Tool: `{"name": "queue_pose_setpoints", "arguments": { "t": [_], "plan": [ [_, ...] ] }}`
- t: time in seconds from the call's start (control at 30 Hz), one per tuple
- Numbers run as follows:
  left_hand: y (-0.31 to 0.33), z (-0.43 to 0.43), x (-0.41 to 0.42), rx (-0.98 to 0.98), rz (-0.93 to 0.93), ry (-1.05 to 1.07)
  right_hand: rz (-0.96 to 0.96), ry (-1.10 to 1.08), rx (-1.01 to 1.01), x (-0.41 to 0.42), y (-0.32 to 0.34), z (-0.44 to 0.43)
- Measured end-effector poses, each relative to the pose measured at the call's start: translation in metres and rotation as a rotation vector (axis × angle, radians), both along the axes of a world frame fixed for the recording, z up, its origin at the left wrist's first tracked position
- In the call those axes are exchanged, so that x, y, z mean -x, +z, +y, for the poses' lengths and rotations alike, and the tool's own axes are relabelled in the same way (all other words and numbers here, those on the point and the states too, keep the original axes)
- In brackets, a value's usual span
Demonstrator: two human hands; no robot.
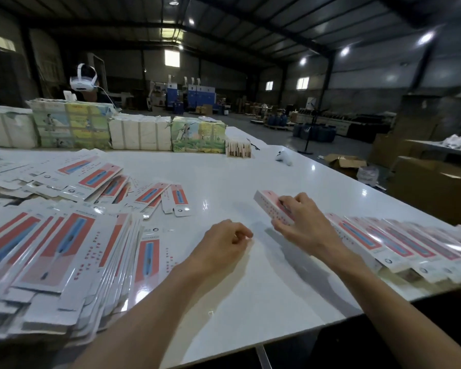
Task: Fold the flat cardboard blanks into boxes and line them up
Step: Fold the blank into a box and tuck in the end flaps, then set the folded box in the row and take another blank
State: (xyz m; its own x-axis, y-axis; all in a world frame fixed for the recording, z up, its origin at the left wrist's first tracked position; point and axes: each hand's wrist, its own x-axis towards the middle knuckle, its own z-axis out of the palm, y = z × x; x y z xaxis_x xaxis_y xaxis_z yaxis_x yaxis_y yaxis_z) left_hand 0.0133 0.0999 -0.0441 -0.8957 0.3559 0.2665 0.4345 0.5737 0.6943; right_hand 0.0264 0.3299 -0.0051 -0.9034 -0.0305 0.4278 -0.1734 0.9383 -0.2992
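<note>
My right hand [302, 223] grips a folded white and pink box [268, 205] just above the white table [250, 288], at the left end of a row of folded boxes [399, 243] that runs toward the right edge. My left hand [224, 242] hovers over the bare table middle with fingers loosely curled and nothing in it. Stacks of flat blanks [64, 251] with red and blue print cover the table's left side. More loose blanks [96, 179] lie scattered behind them.
Wrapped bundles of stock [141, 134] and printed packs [197, 137] line the table's far edge, with a small block of wooden pieces [238, 148] and a white controller [283, 157] near them. A person wearing a white headset [83, 81] stands behind. Brown cartons [434, 179] sit beyond the right edge.
</note>
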Motion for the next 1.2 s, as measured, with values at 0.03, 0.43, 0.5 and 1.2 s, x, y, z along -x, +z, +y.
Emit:
{"name": "queue_pose_setpoints", "arguments": {
  "t": [0.03,0.43,0.5,1.2],
  "plan": [
    [-0.001,0.001,-0.001,0.05,0.032,-0.009,-0.034,-0.057,-0.045,-0.005,-0.001,0.011],
    [0.0,0.003,-0.002,0.042,0.028,-0.02,-0.108,-0.421,-0.436,-0.046,-0.011,0.074],
    [0.0,0.004,-0.003,0.044,0.025,-0.027,-0.128,-0.45,-0.459,-0.049,-0.009,0.078],
    [0.076,-0.038,-0.027,0.329,0.014,0.378,-0.028,0.037,-0.002,0.053,-0.032,-0.051]
  ]
}}
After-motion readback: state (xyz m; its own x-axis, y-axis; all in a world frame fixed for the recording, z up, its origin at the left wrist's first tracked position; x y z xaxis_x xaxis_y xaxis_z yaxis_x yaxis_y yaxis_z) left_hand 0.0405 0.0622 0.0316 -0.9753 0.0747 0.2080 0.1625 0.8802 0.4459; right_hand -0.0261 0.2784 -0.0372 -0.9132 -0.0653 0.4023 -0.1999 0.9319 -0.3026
